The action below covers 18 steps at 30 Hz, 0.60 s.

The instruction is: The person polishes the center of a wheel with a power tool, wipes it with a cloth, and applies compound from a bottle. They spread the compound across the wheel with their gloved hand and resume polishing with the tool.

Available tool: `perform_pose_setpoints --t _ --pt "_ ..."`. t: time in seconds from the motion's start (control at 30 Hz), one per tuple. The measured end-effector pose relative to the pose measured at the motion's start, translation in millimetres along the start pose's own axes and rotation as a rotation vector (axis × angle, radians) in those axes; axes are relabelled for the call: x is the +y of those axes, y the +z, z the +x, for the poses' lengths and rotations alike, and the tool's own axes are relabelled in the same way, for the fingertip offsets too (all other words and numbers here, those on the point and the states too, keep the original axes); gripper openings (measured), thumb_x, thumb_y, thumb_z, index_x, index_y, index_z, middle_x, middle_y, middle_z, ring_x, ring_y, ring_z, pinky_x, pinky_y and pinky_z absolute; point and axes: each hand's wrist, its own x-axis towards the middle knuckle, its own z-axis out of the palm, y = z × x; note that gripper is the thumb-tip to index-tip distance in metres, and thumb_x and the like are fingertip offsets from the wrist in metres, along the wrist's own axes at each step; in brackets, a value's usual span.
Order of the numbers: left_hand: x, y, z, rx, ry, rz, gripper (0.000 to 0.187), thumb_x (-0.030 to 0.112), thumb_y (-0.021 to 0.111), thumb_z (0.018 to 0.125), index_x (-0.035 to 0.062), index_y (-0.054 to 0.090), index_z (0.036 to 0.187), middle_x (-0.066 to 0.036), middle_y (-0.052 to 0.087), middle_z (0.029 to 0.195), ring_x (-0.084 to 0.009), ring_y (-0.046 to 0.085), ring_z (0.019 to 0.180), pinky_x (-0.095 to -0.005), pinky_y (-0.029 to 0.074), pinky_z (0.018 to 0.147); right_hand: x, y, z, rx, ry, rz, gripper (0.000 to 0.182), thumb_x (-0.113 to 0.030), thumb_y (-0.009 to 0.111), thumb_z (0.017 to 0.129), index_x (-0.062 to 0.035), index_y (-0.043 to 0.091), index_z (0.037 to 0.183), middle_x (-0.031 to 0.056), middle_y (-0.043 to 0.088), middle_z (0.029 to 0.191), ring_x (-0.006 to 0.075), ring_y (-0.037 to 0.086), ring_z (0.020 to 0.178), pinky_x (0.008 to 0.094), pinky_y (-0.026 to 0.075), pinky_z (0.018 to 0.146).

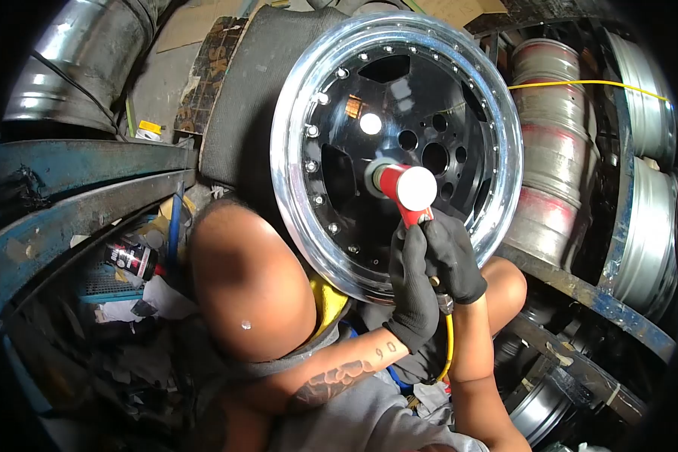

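A red air polisher [405, 185] with a pale round top is held over the wheel, its round pad [375, 175] at the glossy black face. My left hand [413, 282], in a dark glove, is closed around the polisher's handle. Also gloved, my right hand [453, 258] closes on the same handle from the right side. The wheel [284, 151] has a polished silver rim, small bolts around its edge and several holes near its centre. A yellow hose [450, 346] runs down from the handle's end. The fingers partly hide the handle.
Stacked silver wheel rims [550, 143] stand on a metal rack [618, 218] at right. Blue metal beams [90, 167] cross the left side, with a large metal barrel [71, 60] behind. A dark bottle [132, 256] lies among papers at lower left. My bare knee [252, 294] is beside the wheel.
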Motion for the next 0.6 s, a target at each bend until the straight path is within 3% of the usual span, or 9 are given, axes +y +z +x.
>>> perform_pose_setpoints --t 0.27,0.6 --pt "-1.9 0.9 -6.7 0.083 -0.091 0.051 0.035 0.039 0.037 0.11 0.0119 0.056 0.119 0.002 0.056 0.107 -0.0063 0.055 0.101 -0.0265 0.046 0.091 5.4 3.8 -10.8 0.057 -0.025 0.018 0.036 -0.036 0.055 0.101 -0.0012 0.062 0.106 -0.0054 0.055 0.073 0.0009 0.044 0.059 0.0195 0.032 0.051" --pt "3.6 1.4 2.3 -0.012 -0.006 0.1 0.036 0.042 0.035 0.109 0.0123 0.054 0.117 0.002 0.055 0.104 -0.0049 0.056 0.098 -0.0246 0.046 0.088 2.7 2.4 -2.1 0.047 -0.024 -0.008 0.033 -0.033 0.056 0.101 -0.0012 0.063 0.102 -0.0047 0.054 0.071 0.0009 0.043 0.057 0.0196 0.031 0.051"
